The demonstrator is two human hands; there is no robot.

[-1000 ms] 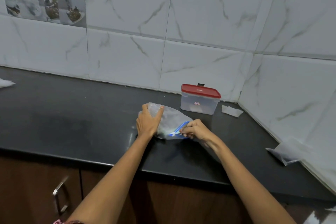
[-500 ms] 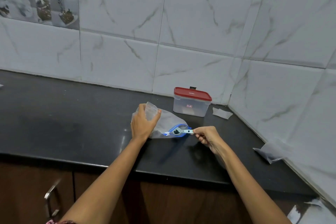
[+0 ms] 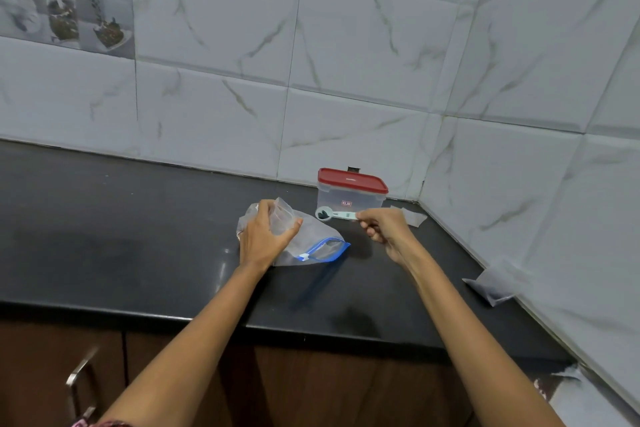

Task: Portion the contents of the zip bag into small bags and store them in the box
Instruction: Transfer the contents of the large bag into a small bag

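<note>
Since half a second ago the right hand [image 3: 384, 230] has lifted the small pale measuring spoon [image 3: 335, 214] clear of the zip bag's mouth; the spoon now hangs above the table [image 3: 104, 236], in front of the box [image 3: 350, 196], with something dark in its round bowl. Its grip is a pinch on the end of the handle, the other fingers curled under

The left hand [image 3: 266, 236] keeps its place on the zip bag [image 3: 311, 236], with its grip curled over the bag's closed far end, thumb on one side and fingers on the other. The bag lies on the dark table with its blue zip edge gaping toward the right hand. What is inside the clear plastic cannot be made out

The box, clear with a red lid that is on, stands by the tiled wall in the corner, just behind the spoon. A small bag [image 3: 410, 216] lies flat just right of the box, partly hidden by the right hand, and another [image 3: 495, 284] lies further along the right wall
</note>
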